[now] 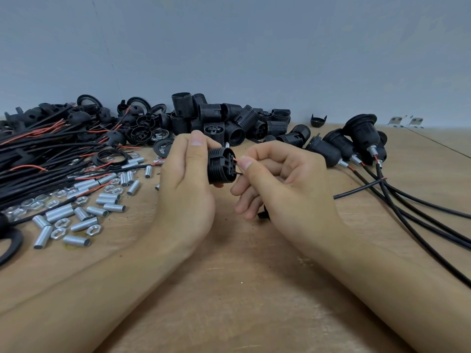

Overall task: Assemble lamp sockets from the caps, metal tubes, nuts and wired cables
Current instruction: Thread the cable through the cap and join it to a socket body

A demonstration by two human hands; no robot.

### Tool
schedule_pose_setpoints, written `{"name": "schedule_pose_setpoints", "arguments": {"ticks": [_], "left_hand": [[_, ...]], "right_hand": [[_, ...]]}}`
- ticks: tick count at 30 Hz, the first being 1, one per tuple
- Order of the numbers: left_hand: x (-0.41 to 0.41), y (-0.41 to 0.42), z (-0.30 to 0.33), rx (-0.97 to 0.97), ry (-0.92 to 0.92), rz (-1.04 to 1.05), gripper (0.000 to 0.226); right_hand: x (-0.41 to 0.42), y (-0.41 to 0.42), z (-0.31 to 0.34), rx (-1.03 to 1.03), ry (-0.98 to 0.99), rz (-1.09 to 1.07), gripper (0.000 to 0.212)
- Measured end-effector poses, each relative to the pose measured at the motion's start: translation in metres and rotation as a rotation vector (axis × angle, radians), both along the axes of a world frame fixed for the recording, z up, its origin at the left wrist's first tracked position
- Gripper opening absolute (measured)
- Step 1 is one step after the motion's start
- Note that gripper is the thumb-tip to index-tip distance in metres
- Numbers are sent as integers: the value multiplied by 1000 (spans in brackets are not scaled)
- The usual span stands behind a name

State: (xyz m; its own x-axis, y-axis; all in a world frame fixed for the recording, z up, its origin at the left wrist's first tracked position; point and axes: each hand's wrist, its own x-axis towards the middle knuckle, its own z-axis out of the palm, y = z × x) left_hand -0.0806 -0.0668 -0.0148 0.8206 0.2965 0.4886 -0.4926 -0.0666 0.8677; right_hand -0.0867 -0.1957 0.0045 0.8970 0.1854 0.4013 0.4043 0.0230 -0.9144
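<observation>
I see my left hand (187,171) wrapped around a black socket body (221,165), held up over the middle of the table (242,289), with its back end turned to the right. My right hand (274,179) pinches a thin red wire (237,160) and a black wire (239,172) between thumb and finger, right at the little holes in the back of the socket. I think the step now is to push each wire end into its own hole. To do it well, I would keep the socket very still, hold the wires close to their tips so they do not bend, and push straight in, one at a time. I cannot tell if the tips are already inside. By the left edge lie loose cables (38,154), shiny metal tubes (84,212) and nuts (93,229). More black sockets (221,118) are piled along the far edge. Near the right edge lie finished sockets (346,146) with their cables on.
</observation>
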Motion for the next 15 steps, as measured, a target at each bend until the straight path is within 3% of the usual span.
{"name": "schedule_pose_setpoints", "arguments": {"ticks": [15], "left_hand": [[-6,-3,-1,120,-60,58,28]], "right_hand": [[1,0,-2,6,30,-9,22]]}}
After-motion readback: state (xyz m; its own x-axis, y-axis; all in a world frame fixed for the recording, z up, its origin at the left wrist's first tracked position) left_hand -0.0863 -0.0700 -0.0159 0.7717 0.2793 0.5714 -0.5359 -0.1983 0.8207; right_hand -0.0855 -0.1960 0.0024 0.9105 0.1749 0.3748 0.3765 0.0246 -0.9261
